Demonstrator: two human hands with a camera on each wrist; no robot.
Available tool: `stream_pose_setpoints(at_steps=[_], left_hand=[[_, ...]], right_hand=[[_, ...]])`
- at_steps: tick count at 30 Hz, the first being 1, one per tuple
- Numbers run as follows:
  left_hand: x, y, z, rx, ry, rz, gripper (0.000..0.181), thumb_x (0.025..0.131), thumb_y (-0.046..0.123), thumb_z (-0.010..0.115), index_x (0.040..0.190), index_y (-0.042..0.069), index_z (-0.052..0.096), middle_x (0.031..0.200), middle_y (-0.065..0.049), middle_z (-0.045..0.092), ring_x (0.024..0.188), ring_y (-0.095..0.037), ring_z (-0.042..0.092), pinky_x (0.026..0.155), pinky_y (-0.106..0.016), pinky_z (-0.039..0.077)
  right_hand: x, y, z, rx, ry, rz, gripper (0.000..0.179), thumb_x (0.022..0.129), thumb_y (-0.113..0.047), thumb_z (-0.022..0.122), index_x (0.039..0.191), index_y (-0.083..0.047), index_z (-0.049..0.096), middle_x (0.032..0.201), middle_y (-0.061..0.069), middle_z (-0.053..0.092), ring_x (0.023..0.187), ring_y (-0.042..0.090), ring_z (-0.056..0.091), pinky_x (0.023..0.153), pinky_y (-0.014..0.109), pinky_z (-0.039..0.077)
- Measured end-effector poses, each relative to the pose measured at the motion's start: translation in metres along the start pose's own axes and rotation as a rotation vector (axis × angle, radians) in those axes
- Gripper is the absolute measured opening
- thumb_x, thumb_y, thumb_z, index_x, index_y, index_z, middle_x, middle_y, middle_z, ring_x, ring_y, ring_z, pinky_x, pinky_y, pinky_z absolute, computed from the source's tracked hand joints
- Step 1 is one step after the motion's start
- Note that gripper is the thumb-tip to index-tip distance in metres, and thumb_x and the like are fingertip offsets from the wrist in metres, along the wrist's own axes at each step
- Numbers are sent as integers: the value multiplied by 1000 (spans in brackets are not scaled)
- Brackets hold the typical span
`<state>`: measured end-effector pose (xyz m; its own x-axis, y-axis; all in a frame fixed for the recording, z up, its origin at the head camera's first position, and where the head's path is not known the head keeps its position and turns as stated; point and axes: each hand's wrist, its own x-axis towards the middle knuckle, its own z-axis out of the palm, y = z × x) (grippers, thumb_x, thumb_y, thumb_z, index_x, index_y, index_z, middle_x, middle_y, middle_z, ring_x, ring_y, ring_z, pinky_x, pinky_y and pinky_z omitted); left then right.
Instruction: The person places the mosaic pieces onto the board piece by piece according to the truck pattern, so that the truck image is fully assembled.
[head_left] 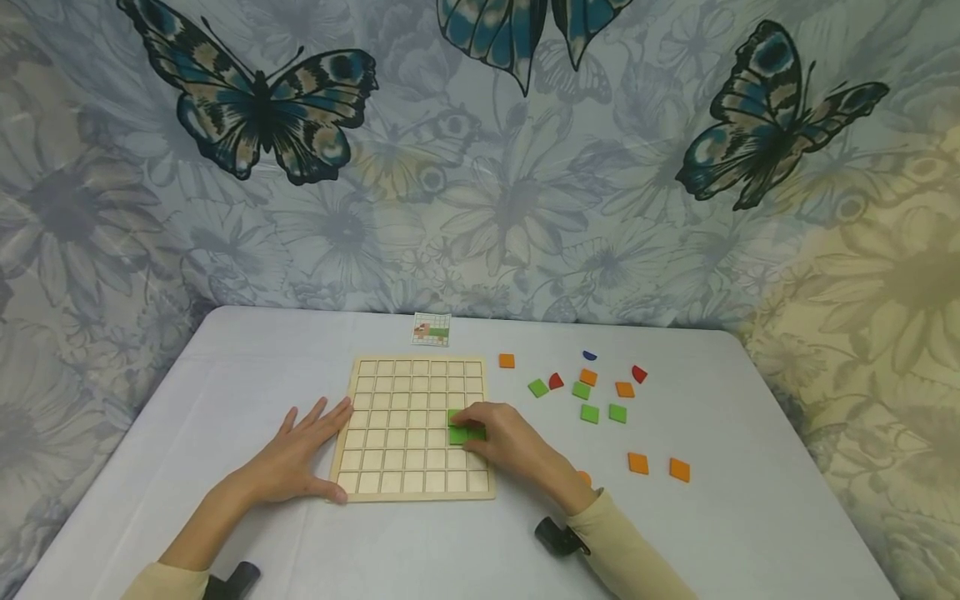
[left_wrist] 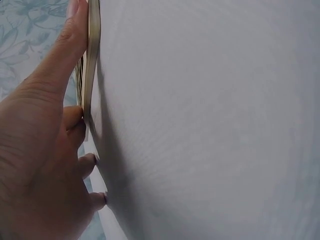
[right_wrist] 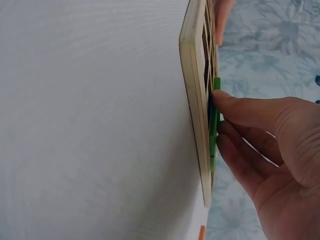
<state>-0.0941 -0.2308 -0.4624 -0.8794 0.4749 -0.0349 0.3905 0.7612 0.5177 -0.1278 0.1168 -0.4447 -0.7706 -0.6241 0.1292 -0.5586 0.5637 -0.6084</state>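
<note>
A light wooden grid board (head_left: 401,417) lies flat on the white table. My left hand (head_left: 292,458) is spread along its left side, fingertips and thumb touching the frame; the left wrist view shows the thumb (left_wrist: 60,55) against the board's edge. Over the right part of the grid, my right hand (head_left: 510,437) holds a green square tile (right_wrist: 216,112) between thumb and bent fingers. Other green square tiles (head_left: 457,436) lie in the cells under and beside those fingers, which partly hide them.
Loose green tiles (head_left: 589,413), orange tiles (head_left: 638,463), red pieces (head_left: 639,374) and a blue half-round piece (head_left: 589,356) lie right of the board. An orange piece (head_left: 584,477) is partly hidden by the right wrist. Behind the board lies a small pattern card (head_left: 431,330). A butterfly-print cloth hangs behind.
</note>
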Motion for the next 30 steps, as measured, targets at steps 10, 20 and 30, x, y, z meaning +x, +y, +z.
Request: stream_pose_setpoints(at_steps=[10, 20, 30], left_hand=[[0, 1, 1, 4, 0, -2, 126, 56, 68, 79, 153, 3, 31, 160, -15, 24, 145, -48, 13, 111, -71, 1], [1, 0, 1, 5, -7, -6, 127, 56, 68, 79, 153, 4, 30, 160, -14, 24, 146, -47, 13, 111, -70, 0], [1, 0, 0, -10, -12, -20, 127, 55, 67, 80, 153, 4, 30, 161, -13, 23, 146, -46, 12, 112, -69, 0]], right_hand=[[0, 0, 0, 0, -9, 11, 34, 81, -5, 79, 114, -6, 71, 111, 4, 71, 104, 15, 66, 90, 27, 53], [1, 0, 0, -6, -22, 15, 35, 83, -6, 78, 116, -6, 70, 113, 3, 71, 106, 14, 65, 92, 27, 52], [0, -2, -2, -2, -17, 14, 35, 82, -6, 78, 116, -7, 70, 113, 2, 71, 106, 14, 65, 93, 27, 52]])
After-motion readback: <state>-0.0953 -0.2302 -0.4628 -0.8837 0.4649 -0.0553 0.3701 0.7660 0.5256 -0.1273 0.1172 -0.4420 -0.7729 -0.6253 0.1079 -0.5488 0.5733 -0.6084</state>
